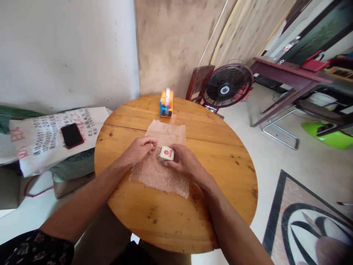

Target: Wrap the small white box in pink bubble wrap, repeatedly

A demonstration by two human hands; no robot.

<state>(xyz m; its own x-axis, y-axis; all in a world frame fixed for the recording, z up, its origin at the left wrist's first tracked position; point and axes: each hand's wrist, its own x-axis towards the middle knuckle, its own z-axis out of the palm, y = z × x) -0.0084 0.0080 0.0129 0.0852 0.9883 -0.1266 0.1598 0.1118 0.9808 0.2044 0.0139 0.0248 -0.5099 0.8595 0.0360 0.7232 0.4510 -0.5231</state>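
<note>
A small white box (167,153) with a red printed label sits over a sheet of bubble wrap (160,176). My right hand (182,159) grips this box from its right side, thumb at the near edge and fingers at the far side. To the left of the box, my left hand (141,149) rests at the sheet's left edge, its fingers loosely bent and apart from the box. Nothing shows between the left fingers, though their undersides are hidden. The clear sheet lies spread out on the round wooden table (220,158).
An orange and blue tape dispenser (166,105) stands at the table's far edge. Left of the table, a black phone (72,135) lies on a printed white sack (49,125). A fan (224,88) stands behind the table on the right, near a dark red desk (292,71).
</note>
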